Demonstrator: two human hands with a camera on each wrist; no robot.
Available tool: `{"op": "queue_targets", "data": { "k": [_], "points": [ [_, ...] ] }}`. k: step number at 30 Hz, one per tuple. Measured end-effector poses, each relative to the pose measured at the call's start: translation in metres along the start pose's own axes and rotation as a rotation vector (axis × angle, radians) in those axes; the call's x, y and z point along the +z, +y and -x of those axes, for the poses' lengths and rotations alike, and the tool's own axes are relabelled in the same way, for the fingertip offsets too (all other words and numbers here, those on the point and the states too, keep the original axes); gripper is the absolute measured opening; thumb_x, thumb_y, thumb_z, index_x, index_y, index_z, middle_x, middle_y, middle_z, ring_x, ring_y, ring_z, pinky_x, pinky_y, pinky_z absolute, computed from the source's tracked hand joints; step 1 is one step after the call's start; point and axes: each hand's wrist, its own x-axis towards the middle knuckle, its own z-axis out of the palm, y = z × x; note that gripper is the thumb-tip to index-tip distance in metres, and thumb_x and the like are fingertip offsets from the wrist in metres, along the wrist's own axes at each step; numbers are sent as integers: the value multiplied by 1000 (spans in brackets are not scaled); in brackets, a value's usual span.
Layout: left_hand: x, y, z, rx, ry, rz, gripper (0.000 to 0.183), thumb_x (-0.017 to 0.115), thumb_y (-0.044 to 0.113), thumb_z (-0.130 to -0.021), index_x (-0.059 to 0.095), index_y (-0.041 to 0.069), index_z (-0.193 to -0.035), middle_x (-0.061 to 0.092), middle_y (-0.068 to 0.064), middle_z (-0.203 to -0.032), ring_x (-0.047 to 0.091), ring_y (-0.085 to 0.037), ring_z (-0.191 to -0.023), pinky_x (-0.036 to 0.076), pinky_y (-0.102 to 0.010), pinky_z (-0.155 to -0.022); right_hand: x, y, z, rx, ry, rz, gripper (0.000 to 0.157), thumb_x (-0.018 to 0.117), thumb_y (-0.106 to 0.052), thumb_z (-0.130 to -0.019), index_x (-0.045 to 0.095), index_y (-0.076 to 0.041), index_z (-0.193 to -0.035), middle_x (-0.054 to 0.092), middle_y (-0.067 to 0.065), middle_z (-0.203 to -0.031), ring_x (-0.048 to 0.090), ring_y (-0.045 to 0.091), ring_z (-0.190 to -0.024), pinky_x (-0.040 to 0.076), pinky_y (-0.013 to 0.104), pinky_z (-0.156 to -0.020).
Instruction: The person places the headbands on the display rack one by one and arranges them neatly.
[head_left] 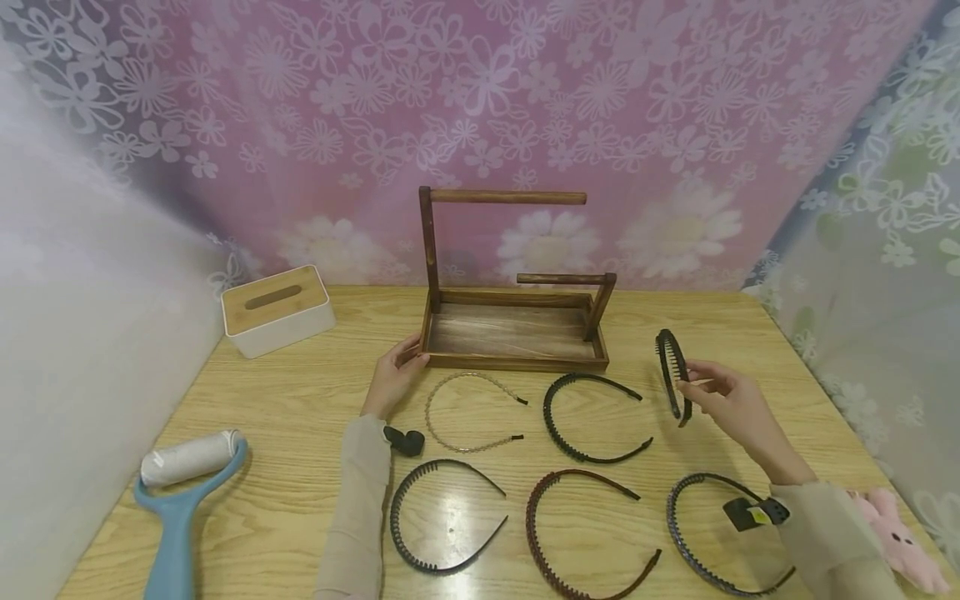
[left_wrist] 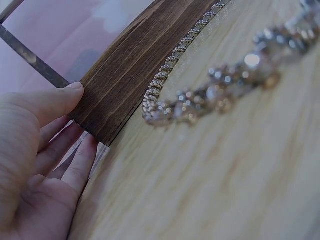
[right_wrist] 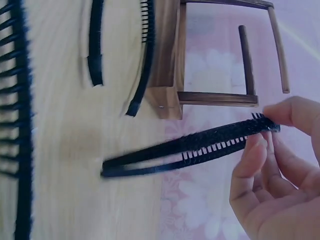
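Observation:
My right hand (head_left: 731, 408) pinches a black toothed headband (head_left: 672, 371) between thumb and fingers, raised above the table at the right. In the right wrist view the headband (right_wrist: 175, 147) points its ends away from the hand, its small comb teeth showing. With thumb and fingers, my left hand (head_left: 393, 377) grips the front left corner of a brown wooden tray stand (head_left: 517, 364). This stand has two uprights with horizontal bars, the left one taller. Just right of that hand lies a beaded headband (head_left: 429, 412); its beads (left_wrist: 220, 92) loom close in the left wrist view.
A black headband (head_left: 551, 417) lies before the stand. Nearer are another dark headband (head_left: 396, 525), a reddish-brown one (head_left: 532, 525) and a grey one (head_left: 678, 533). At the left are a tissue box (head_left: 281, 337) and a blue-handled lint roller (head_left: 176, 517); a pink plush toy (head_left: 900, 542) lies right.

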Motion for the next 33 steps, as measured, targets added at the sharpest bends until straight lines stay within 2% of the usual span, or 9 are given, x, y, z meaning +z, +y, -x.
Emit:
{"op": "queue_targets", "data": {
  "k": [4, 6, 13, 18, 22, 26, 33],
  "points": [
    [1, 14, 8, -8, -7, -2, 54, 59, 10, -98, 39, 0, -147, 36, -18, -155, 37, -33, -142, 36, -40, -117, 0, -5, -9, 9, 58, -93, 64, 55, -39, -99, 41, 1, -146, 51, -19, -107, 53, -8, -82, 51, 19, -65],
    [1, 12, 6, -4, -7, -1, 54, 59, 10, -98, 40, 0, -147, 36, -18, -155, 37, -33, -142, 36, -41, -117, -1, -9, -15, 3, 80, -133, 65, 56, -39, -99, 39, 2, -147, 48, -24, -105, 54, -7, -82, 51, 17, -65],
    [0, -13, -6, 24, 9, -5, 54, 61, 16, -97, 43, 7, -147, 39, -14, -154, 39, -30, -142, 36, -39, -117, -3, -34, -38, -10, 114, -176, 67, 57, -42, -97, 39, -1, -148, 49, -23, -104, 54, -7, -81, 51, 13, -67],
    [-1, -13, -5, 29, 21, -33, 54, 62, 19, -97, 44, 9, -147, 41, -12, -153, 40, -29, -141, 38, -39, -116, -4, -53, -57, -39, 140, -228, 66, 58, -41, -97, 39, -4, -149, 50, -21, -104, 54, -6, -84, 50, 11, -68],
    [-3, -13, -6, 13, 10, -7, 55, 61, 17, -97, 42, 7, -148, 38, -14, -155, 38, -30, -143, 36, -40, -118, -2, -67, -72, -76, 170, -281, 63, 59, -37, -97, 41, -3, -147, 51, -19, -103, 54, -5, -85, 51, 11, -68],
    [-3, -13, -7, 4, -1, 18, 54, 60, 13, -97, 41, 4, -148, 37, -16, -155, 36, -32, -143, 34, -42, -119, -1, -81, -84, -70, 174, -338, 61, 58, -35, -98, 41, -3, -147, 52, -19, -103, 55, -4, -87, 51, 11, -70],
    [0, -11, -5, 26, 22, -37, 53, 62, 18, -97, 45, 9, -146, 41, -12, -153, 41, -29, -141, 39, -39, -116, -3, -108, -97, -37, 169, -371, 63, 59, -40, -97, 41, -9, -149, 52, -14, -110, 55, -2, -91, 51, 13, -74]
  ]
}}
